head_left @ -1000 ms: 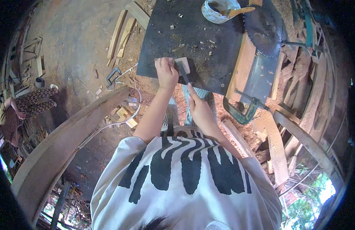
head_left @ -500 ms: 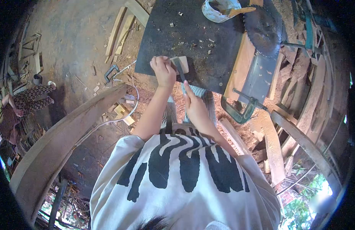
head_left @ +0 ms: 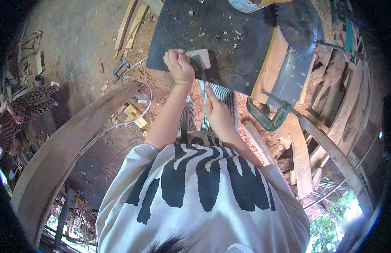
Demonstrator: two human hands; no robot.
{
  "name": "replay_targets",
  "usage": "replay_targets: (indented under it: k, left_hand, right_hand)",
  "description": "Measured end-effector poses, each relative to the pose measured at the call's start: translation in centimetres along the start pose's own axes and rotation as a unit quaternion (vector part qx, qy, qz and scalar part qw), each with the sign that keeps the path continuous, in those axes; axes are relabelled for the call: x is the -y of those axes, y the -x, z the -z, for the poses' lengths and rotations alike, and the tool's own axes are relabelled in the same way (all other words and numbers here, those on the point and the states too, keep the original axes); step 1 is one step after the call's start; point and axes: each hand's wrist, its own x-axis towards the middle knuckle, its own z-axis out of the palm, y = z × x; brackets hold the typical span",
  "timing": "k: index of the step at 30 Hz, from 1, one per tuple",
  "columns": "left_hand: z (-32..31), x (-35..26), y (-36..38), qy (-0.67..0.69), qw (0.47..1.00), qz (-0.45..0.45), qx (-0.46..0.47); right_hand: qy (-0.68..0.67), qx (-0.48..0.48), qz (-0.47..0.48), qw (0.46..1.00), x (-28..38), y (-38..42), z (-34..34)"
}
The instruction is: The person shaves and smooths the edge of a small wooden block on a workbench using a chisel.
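Note:
A small pale wood block (head_left: 205, 58) lies at the front edge of the dark table (head_left: 174, 25). My left hand (head_left: 179, 66) is closed at the block's left end, with its fingers wrapped round that end. In my right hand (head_left: 218, 114) is a narrow dark tool (head_left: 202, 74), a file or blade by its look, pointing up and away from me across the block. Its far part is blurred over the wood. Small wood chips (head_left: 235, 38) are scattered on the table beyond the block.
A toothed circular saw blade (head_left: 297, 27) stands at the table's right, beside a wooden strip (head_left: 271, 63). A green clamp (head_left: 269, 118) hangs at the right corner. A white tub (head_left: 246, 5) sits at the far edge. Another person (head_left: 22, 109) is at the far left.
The table, block and saw blade sit slightly higher in view. The tool has shifted a little against the block, and my right hand has moved slightly right.

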Motion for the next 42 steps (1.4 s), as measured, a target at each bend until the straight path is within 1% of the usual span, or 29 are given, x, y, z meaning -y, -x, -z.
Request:
replay_targets:
  k: [2, 4, 5, 8, 9, 11, 13, 16, 18, 20, 24, 26, 27, 29, 31, 33, 35, 36, 38, 40, 41, 42]
  left_hand:
    - [0.0, 0.1, 0.1, 0.000, 1.000, -0.013, -0.008]
    - [0.2, -0.2, 0.2, -0.025, 1.000, -0.019, -0.004]
    - [0.1, -0.2, 0.3, -0.013, 1.000, -0.015, -0.008]
    - [0.1, -0.4, 0.0, -0.017, 1.000, -0.017, -0.004]
    - [0.1, -0.4, 0.0, -0.021, 1.000, -0.017, -0.006]
    - [0.0, -0.6, -0.1, -0.028, 0.999, -0.019, -0.005]
    - [0.0, -0.6, -0.2, 0.002, 1.000, -0.020, -0.005]
    - [0.2, -0.5, 0.0, -0.007, 0.999, -0.034, 0.015]
    - [-0.2, -0.2, 0.1, -0.003, 1.000, -0.031, 0.003]
    - [-0.2, -0.3, 0.0, 0.000, 1.000, -0.016, -0.001]
    - [-0.1, -0.1, 0.0, 0.018, 1.000, -0.010, -0.013]
    - [-0.1, 0.2, 0.1, 0.020, 0.999, -0.032, -0.014]
    - [-0.3, 0.6, 0.3, 0.019, 0.999, -0.030, -0.011]
    - [-0.9, 1.4, 0.7, 0.123, 0.990, 0.064, -0.026]
    - [-0.9, 0.9, 0.7, 0.128, 0.989, 0.065, -0.027]
    - [-0.7, 0.3, 0.5, 0.131, 0.989, 0.063, -0.028]
    - [-0.3, -0.5, 0.6, 0.178, 0.977, 0.120, -0.005]
    - [-0.4, 0.0, 0.6, 0.176, 0.977, 0.122, -0.005]
    - [-0.7, 1.3, 0.7, 0.129, 0.991, 0.042, -0.006]
    - [-0.6, 0.7, 0.6, 0.130, 0.990, 0.047, -0.009]
    - [-0.5, 0.3, 0.5, 0.131, 0.990, 0.047, -0.014]
    - [-0.4, 0.1, 0.5, 0.131, 0.990, 0.047, -0.010]
  right_hand:
    - [0.004, 0.021, -0.015, 1.000, -0.3, 1.9, 0.1]
    - [-0.023, 0.037, -0.029, 0.999, 0.3, 2.4, 0.4]
    - [0.006, 0.047, -0.051, 0.998, 0.5, 1.6, 0.1]
    - [-0.005, 0.024, -0.048, 0.999, 1.4, -1.4, -0.4]
    - [0.012, 0.005, -0.038, 0.999, 1.1, -1.4, -1.0]
    - [-0.007, 0.015, -0.041, 0.999, 0.7, 0.2, -1.0]
    - [-0.014, 0.022, -0.044, 0.999, 0.5, 2.5, -0.9]
    - [-0.004, 0.029, -0.057, 0.998, 1.0, 1.8, -1.1]
    - [-0.015, 0.031, -0.069, 0.997, 1.3, -0.2, -1.4]
    - [-0.003, 0.008, -0.041, 0.999, 1.2, -1.1, -1.7]
    - [0.011, 0.005, -0.031, 0.999, 0.6, 1.2, -1.6]
    - [-0.024, 0.042, -0.065, 0.997, 1.4, 1.2, -0.7]
    - [0.000, 0.022, -0.054, 0.998, 1.4, 0.5, -1.2]
    - [-0.004, 0.011, -0.057, 0.998, 2.1, -1.8, -1.5]
    - [-0.003, -0.017, -0.046, 0.999, 2.1, -2.2, -1.9]
    - [-0.005, -0.013, -0.043, 0.999, 1.6, -0.2, -1.7]
    - [-0.006, -0.006, -0.042, 0.999, 1.5, 0.7, -1.8]
    - [-0.014, 0.010, -0.054, 0.998, 1.9, 0.6, -1.4]
    - [-0.022, 0.028, -0.073, 0.997, 3.0, 0.0, -0.4]
    - [-0.012, 0.042, -0.088, 0.995, 4.0, -2.2, -0.1]
    - [0.001, 0.018, -0.070, 0.997, 3.7, -2.6, -0.7]
    - [0.000, 0.017, -0.073, 0.997, 3.4, -2.0, -0.8]
